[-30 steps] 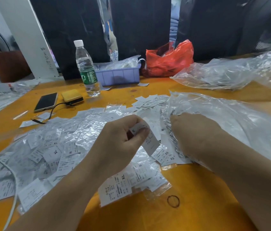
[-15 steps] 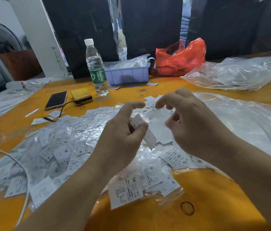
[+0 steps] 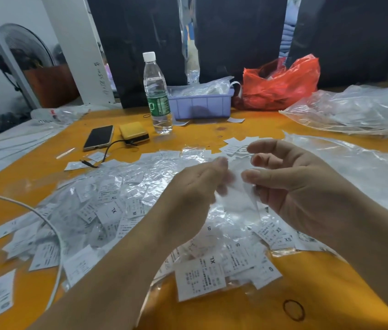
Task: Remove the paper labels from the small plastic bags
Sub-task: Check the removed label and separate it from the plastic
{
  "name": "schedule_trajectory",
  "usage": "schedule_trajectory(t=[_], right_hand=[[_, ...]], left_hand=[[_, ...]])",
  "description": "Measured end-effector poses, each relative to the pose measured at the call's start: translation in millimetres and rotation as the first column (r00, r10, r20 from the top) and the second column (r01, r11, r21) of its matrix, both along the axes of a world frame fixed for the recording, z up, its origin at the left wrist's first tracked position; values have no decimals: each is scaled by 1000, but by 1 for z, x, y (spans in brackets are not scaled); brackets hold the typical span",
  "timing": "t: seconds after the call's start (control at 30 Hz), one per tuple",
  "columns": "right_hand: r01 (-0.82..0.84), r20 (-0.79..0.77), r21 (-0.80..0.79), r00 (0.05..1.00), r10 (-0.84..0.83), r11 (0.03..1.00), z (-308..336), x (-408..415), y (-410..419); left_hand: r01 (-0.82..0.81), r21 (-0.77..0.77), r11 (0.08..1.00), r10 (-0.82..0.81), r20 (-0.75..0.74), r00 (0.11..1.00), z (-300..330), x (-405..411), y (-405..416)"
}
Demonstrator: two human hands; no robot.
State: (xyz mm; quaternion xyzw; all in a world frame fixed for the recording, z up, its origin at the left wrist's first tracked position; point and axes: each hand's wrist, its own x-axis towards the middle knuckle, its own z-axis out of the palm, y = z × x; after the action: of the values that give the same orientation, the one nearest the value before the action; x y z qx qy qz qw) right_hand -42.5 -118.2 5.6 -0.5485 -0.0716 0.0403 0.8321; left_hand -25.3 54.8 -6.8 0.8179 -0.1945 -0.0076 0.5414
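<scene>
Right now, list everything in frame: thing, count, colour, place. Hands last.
table: one, orange, under everything
small plastic bags: heap, too many to count, clear with white paper labels, centre and left
loose paper labels: small pile, white, behind the hands
large plastic bags: two, clear, right side
water bottle: one, clear with green label, back centre
bin: one, lilac, right of the bottle
red bag: one, back right
phone: one, dark, back left
yellow box: one, beside the phone
cable: one, white, across the left heap
rubber band: one, dark, near front edge
fan: one, far left
left hand: pinches a blurred bag
right hand: pinches the same bag
</scene>
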Motion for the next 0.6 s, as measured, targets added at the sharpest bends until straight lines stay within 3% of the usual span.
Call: schedule_trajectory(t=[0.1,0.27,0.43,0.6], right_hand=[[24,13,21,1000,-25,999,-1,0,1],[82,22,12,996,-82,997,-2,0,-1],[111,134,-382,989,-64,918,-7,-2,1],[67,241,-515,968,69,855,-9,-6,5]], left_hand=[[52,-77,996,-55,-40,998,2,0,0],[66,-86,994,-64,24,998,5,0,3],[-9,-84,996,17,94,995,6,-2,3],[-39,-130,991,53,107,993,7,-1,6]])
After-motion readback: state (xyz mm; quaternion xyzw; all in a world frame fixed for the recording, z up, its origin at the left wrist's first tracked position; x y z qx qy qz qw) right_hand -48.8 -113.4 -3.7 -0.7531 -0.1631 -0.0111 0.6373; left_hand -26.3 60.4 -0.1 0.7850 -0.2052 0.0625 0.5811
